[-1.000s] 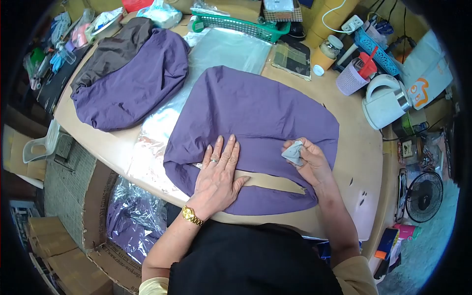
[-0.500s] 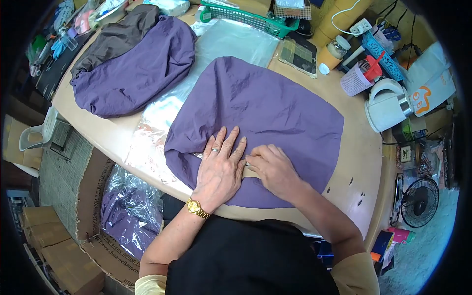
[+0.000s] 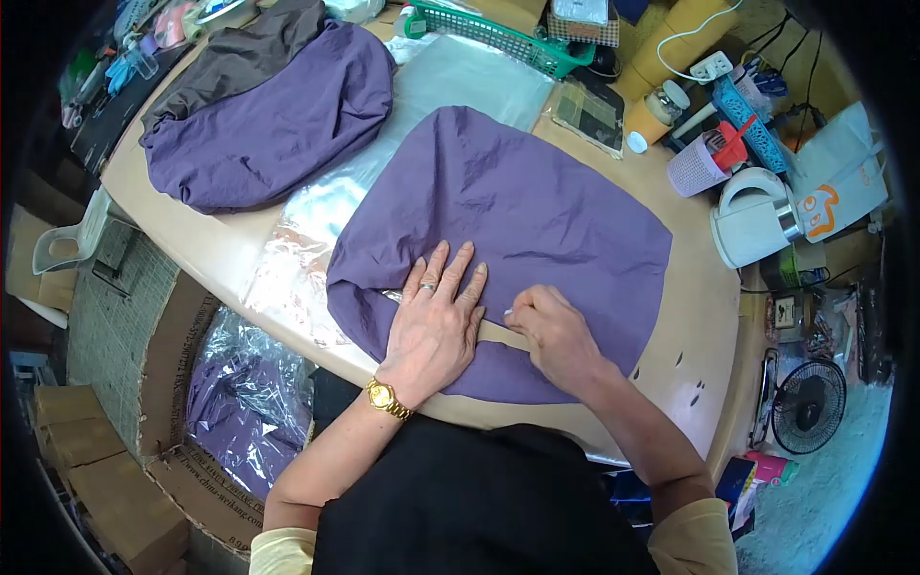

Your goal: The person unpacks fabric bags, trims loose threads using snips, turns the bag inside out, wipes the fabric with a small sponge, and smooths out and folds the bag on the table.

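Note:
A purple fabric piece [image 3: 556, 220], wrinkled and possibly a bag or cover, lies spread on the table before me. My left hand [image 3: 436, 321] presses flat on its near part, fingers spread, with a ring and a gold watch on that side. Just to the right, my right hand [image 3: 556, 335] is closed in a pinch over the fabric. Something small and pale shows at its fingertips, too small to name. Between the hands a tan strip [image 3: 500, 334] shows through a gap in the cloth. Below it runs a purple edge band [image 3: 498, 372].
A second purple and dark grey fabric piece [image 3: 268, 125] lies at the back left, beside clear plastic sheets [image 3: 470, 81]. Behind stands a green basket [image 3: 498, 40]. A white kettle [image 3: 752, 220] is at the right. An open carton [image 3: 172, 383] with plastic-wrapped purple cloth sits lower left.
My right hand has moved a little to the right, away from my left hand, and more of the tan strip shows between them. My left hand stays flat on the fabric.

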Motion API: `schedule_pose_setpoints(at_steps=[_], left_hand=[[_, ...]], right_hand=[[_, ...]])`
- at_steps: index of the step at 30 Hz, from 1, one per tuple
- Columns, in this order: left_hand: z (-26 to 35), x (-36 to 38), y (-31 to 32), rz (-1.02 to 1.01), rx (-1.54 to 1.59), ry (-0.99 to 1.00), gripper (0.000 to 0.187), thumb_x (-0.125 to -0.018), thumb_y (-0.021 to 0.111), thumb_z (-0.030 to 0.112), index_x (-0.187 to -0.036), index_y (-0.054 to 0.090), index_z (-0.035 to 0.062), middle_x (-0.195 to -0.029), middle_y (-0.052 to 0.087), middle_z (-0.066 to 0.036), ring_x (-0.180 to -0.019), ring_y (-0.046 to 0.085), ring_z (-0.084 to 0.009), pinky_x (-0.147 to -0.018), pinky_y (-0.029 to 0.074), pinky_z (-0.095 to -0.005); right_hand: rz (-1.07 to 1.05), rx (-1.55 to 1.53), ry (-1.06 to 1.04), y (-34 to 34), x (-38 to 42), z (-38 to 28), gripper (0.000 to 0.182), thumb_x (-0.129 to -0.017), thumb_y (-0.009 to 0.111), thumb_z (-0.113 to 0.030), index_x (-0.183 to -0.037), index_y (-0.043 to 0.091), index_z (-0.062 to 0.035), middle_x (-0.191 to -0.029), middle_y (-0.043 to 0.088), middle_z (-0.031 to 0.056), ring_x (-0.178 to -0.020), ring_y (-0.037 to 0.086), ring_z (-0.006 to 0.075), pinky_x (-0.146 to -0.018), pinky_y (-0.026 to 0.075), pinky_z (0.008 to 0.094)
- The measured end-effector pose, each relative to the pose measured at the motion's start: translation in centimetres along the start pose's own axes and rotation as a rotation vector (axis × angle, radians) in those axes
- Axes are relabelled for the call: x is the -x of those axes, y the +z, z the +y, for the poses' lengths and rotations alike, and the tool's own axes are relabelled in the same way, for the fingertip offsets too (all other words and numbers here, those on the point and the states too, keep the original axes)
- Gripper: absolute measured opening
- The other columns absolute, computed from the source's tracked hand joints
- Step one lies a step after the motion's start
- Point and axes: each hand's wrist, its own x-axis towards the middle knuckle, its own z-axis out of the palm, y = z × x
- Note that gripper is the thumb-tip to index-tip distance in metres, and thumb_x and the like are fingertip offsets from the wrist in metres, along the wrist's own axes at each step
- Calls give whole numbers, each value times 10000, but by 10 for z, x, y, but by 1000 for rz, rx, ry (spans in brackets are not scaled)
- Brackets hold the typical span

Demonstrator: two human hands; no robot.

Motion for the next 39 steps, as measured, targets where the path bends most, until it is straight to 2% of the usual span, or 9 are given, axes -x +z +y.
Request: schedule_pose_setpoints(at_steps=[3, 5, 9, 15, 29, 32, 36, 38, 39], left_hand=[[-1, 0, 0, -1, -17, 12, 446, -950, 602, 171, -1370, 596, 21, -1524, 454, -173, -1435, 388, -389, -1189, 303, -511], [-1, 2, 1, -8, -21, 9, 439, -953, 599, 172, -1365, 599, 22, -1523, 455, -175, -1433, 390, -390, -1189, 302, -510], [0, 1, 1, 11, -11, 6, 450, -944, 602, 166, -1373, 592, 27, -1519, 457, -175, -1431, 388, -392, -1184, 306, -514], [0, 3, 2, -8, -37, 12, 458, -942, 601, 158, -1381, 585, 29, -1523, 452, -176, -1431, 388, -391, -1186, 299, -514], [1, 2, 3, 24, -38, 20, 451, -944, 594, 157, -1375, 590, 23, -1516, 464, -178, -1430, 391, -393, -1189, 299, -507], [2, 2, 1, 25, -51, 26, 450, -941, 595, 155, -1372, 594, 25, -1515, 465, -178, -1425, 397, -395, -1183, 308, -505], [-4, 3, -1, 8, -38, 52, 467, -909, 631, 164, -1358, 612, 38, -1517, 465, -180, -1412, 416, -398, -1173, 328, -499], [-8, 2, -7, -4, -23, 81, 470, -892, 655, 157, -1349, 625, 50, -1514, 468, -182, -1401, 430, -401, -1167, 340, -495], [-10, 2, -12, -22, 9, 109, 446, -875, 683, 147, -1312, 654, 62, -1484, 504, -172, -1376, 461, -388, -1143, 370, -480]], right_hand=[[-19, -23, -17, 10, -13, 1, 169, -766, 690, 62, -924, 700, 4, -949, 634, 107, -877, 615, 286, -753, 515, 388], [81, 97, -77, 16, -17, -6, 152, -772, 695, 47, -912, 701, -12, -922, 630, 97, -829, 608, 282, -726, 507, 390], [13, 170, -36, -6, -4, -9, 102, -786, 697, 21, -875, 687, -26, -885, 625, 87, -805, 607, 273, -708, 494, 391], [71, 24, -45, 16, -13, -4, 65, -806, 668, 13, -850, 693, -28, -867, 606, 87, -822, 610, 271, -730, 475, 384], [-127, 174, -78, -4, -9, -6, 103, -736, 619, 30, -808, 604, -42, -882, 546, 117, -873, 555, 300, -780, 447, 408], [5, 187, -123, 14, -23, -11, 97, -755, 641, 32, -819, 660, -38, -845, 553, 102, -823, 572, 284, -732, 442, 407], [1, 203, -97, -4, -9, -9, 69, -759, 650, 18, -786, 659, -45, -806, 541, 97, -815, 576, 283, -737, 446, 404], [-240, 322, 43, -37, 1, -7, 36, -785, 677, -8, -794, 677, -42, -823, 584, 87, -810, 603, 284, -745, 467, 392], [-235, 328, 44, -45, 4, -8, 36, -785, 677, -8, -794, 677, -42, -823, 584, 87, -810, 603, 284, -745, 467, 392]])
